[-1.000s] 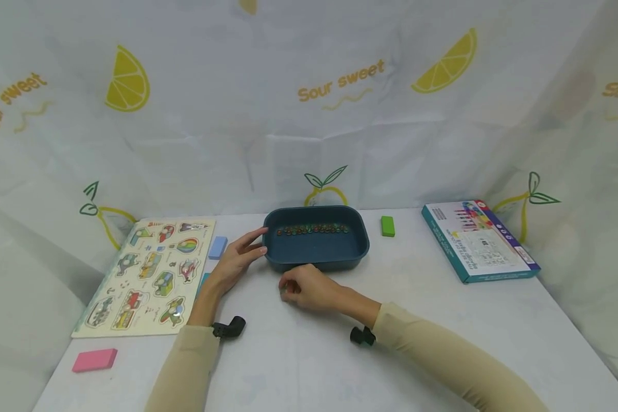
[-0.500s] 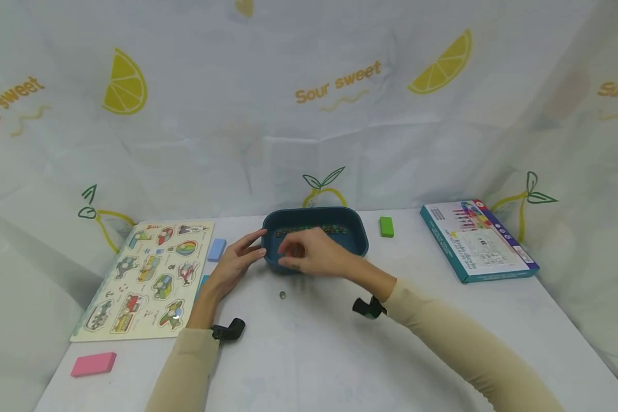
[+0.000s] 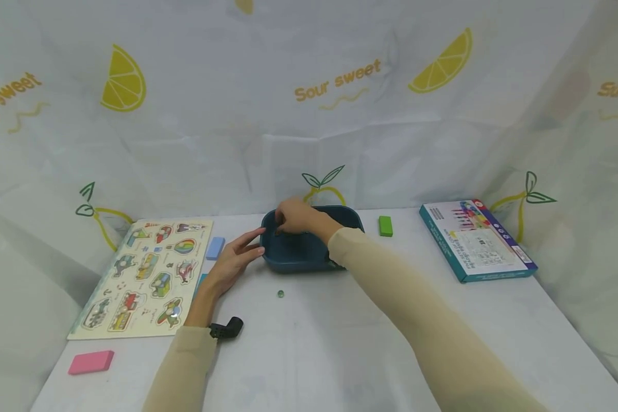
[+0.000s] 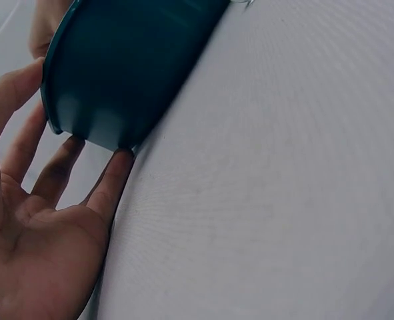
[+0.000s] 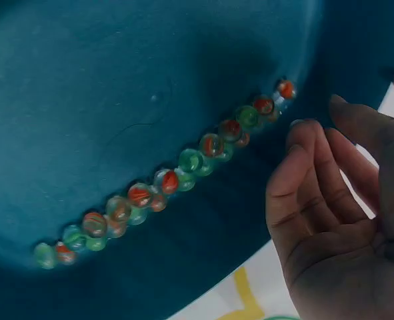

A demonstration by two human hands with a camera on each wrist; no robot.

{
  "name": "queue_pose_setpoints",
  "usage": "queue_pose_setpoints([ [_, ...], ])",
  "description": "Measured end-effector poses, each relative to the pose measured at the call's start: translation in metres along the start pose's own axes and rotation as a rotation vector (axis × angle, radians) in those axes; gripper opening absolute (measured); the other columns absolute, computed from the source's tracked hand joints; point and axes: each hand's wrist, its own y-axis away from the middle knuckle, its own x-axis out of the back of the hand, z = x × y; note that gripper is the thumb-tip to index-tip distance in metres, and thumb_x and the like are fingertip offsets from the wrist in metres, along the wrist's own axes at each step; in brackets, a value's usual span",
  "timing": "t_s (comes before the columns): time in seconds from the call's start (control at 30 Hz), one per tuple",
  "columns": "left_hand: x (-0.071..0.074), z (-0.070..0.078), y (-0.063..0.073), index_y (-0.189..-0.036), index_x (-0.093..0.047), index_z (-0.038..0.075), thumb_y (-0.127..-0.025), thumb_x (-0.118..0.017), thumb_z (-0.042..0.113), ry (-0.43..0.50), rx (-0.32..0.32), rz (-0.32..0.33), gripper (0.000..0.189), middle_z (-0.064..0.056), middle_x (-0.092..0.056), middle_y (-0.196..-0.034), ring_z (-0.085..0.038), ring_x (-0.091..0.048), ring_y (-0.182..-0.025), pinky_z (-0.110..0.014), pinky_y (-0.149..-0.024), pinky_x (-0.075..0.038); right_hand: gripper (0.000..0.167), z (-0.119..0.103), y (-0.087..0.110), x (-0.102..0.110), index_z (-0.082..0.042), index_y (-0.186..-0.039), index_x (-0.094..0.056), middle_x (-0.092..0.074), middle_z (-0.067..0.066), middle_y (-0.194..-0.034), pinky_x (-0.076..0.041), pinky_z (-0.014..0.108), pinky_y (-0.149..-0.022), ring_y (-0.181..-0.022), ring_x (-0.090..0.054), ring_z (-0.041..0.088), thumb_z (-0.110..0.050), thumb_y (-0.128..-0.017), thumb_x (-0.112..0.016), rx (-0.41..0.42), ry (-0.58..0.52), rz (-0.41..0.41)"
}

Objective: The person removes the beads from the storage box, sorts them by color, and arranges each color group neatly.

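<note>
Reaching into the dark blue tray (image 3: 298, 267) with the right hand (image 5: 337, 200), bending its fingers loosely, with the thumb tip standing apart and nothing visible being pinched. Hovering beside a line of glass marbles (image 5: 140, 195) lying inside along the tray's far wall. Touching the tray's left end with the fingers of the left hand (image 3: 232, 264), spreading rather than clamping. Showing a single green marble (image 3: 280, 293) on the worktop (image 3: 268, 372), in front of the tray and apart from it. Probably handling as small, light, hard and slippery, rolling easily; calling for a gentle fingertip pinch around each marble's middle, while bracing the likely stiff, light tray by its rim
</note>
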Motion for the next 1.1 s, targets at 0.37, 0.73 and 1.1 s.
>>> queue_pose_setpoints([
  [0.37, 0.001, -0.003, -0.001, -0.162, -0.042, 0.014, -0.105, -0.065, 0.012, 0.017, 0.005, -0.004, 0.062, -0.007, -0.026, -0.177, -0.037, -0.029, -0.161, -0.058, -0.134, -0.018, 0.019, -0.014, -0.022, -0.014, -0.003, -0.117, -0.072, -0.076, 0.011, -0.113, -0.058, 0.036, -0.096, -0.099, -0.068, 0.022, -0.012, -0.101, -0.071, -0.075, 0.167, -0.062],
  [0.73, 0.000, -0.002, -0.001, -0.163, -0.043, 0.014, -0.104, -0.065, 0.013, 0.014, 0.004, 0.002, 0.062, -0.007, -0.026, -0.177, -0.038, -0.030, -0.161, -0.057, -0.133, -0.021, 0.018, -0.017, -0.019, -0.016, -0.006, -0.117, -0.074, -0.076, 0.010, -0.113, -0.060, 0.038, -0.093, -0.098, -0.069, 0.021, -0.016, -0.103, -0.068, -0.100, 0.171, -0.107],
  [1.1, 0.000, 0.000, 0.000, -0.163, -0.043, 0.013, -0.105, -0.065, 0.012, 0.012, 0.000, 0.005, 0.062, -0.007, -0.028, -0.176, -0.036, -0.032, -0.160, -0.055, -0.132, -0.022, 0.018, -0.016, 0.007, 0.002, -0.007, -0.111, -0.075, -0.075, 0.008, -0.109, -0.058, 0.036, -0.087, -0.094, -0.067, 0.020, -0.021, -0.104, -0.066, 0.003, 0.055, -0.018],
])
